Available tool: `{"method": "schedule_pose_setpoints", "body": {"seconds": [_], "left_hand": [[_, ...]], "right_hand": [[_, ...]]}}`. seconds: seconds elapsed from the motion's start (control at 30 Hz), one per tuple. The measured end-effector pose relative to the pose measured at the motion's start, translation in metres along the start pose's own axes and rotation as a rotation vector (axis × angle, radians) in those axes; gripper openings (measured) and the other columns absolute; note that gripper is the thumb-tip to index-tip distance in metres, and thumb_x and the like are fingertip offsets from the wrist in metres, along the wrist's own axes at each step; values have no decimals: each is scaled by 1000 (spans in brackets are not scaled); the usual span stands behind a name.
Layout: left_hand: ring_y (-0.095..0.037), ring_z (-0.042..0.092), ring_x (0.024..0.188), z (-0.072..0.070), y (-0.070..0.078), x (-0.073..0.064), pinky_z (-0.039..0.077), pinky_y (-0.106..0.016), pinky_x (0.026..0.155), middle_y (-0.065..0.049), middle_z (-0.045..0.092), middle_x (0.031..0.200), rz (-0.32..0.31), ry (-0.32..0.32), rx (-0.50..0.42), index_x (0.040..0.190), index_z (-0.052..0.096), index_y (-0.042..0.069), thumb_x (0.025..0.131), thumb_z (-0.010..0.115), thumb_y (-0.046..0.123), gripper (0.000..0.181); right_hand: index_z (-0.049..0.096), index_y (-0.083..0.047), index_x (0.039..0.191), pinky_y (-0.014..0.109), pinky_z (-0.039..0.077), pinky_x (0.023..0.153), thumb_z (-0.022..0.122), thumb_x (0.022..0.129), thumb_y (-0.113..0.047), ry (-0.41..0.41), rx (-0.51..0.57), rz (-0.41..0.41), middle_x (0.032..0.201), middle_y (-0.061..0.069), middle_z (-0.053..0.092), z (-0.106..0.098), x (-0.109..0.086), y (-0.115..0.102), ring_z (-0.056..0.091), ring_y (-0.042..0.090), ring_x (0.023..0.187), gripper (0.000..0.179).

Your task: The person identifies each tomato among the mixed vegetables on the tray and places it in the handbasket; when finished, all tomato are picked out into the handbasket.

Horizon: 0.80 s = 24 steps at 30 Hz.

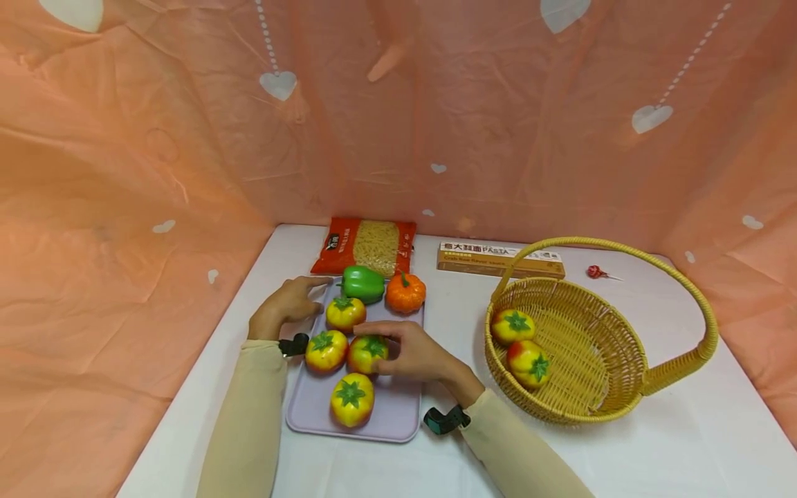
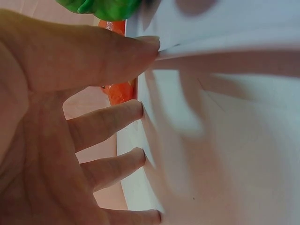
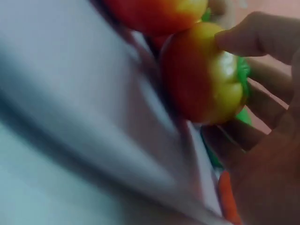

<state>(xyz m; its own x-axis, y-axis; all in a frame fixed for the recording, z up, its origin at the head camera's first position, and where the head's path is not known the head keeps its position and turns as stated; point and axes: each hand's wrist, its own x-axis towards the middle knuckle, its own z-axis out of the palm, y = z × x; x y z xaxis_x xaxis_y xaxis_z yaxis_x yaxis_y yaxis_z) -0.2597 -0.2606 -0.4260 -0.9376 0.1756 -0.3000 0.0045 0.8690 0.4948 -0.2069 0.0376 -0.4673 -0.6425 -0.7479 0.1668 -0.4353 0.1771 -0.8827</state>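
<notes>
My right hand (image 1: 407, 354) holds a yellow-red persimmon (image 1: 367, 353) with a green leafy top, thumb on one side and fingers on the other. The right wrist view shows this persimmon (image 3: 201, 75) low over the tray, close against another one. Several more persimmons (image 1: 351, 400) sit on the lilac tray (image 1: 389, 418). Along the tray's far left edge rests my left hand (image 1: 288, 304), fingers spread. Its thumb (image 2: 112, 56) touches the tray rim in the left wrist view, and its other fingertips reach the white tabletop.
A green bell pepper (image 1: 363, 284) and an orange pumpkin (image 1: 406, 293) lie at the tray's far end, before a red pasta bag (image 1: 367, 245). To the right stands a tall-handled wicker basket (image 1: 598, 408) holding two persimmons (image 1: 528, 363). Behind it lie a pasta box (image 1: 498, 259) and a lollipop (image 1: 596, 272).
</notes>
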Motion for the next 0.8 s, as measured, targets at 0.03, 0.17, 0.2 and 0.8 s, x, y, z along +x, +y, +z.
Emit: {"method": "schedule_pose_setpoints", "body": {"seconds": [0.03,0.17,0.2,0.8], "left_hand": [[-54,45,150,0,0,0,34,-76,124,-29,51,164,-2,-1,-3,165,51,15,99,70,14,68],[-54,43,152,0,2,1,32,-77,124,-28,50,165,-15,-8,-9,165,51,17,99,71,15,69],[-54,42,152,0,2,1,32,-78,124,-28,49,166,-20,-10,-11,165,51,17,99,71,15,69],[-56,41,152,0,0,0,31,-79,124,-29,50,165,4,0,-9,165,51,14,99,70,14,68]], "right_hand": [[68,-9,149,36,44,127,84,92,-8,3,-15,8,154,2,68,0,-1,1,59,19,145,59],[71,-16,146,36,54,115,87,93,-17,44,-79,36,142,-2,74,-2,-7,4,67,14,126,56],[71,-17,145,36,56,112,88,92,-18,52,-93,41,139,-3,75,-3,-9,4,68,13,121,56],[71,-17,145,41,50,121,92,88,-25,151,-131,73,143,-2,73,-1,-18,3,66,19,133,61]]}}
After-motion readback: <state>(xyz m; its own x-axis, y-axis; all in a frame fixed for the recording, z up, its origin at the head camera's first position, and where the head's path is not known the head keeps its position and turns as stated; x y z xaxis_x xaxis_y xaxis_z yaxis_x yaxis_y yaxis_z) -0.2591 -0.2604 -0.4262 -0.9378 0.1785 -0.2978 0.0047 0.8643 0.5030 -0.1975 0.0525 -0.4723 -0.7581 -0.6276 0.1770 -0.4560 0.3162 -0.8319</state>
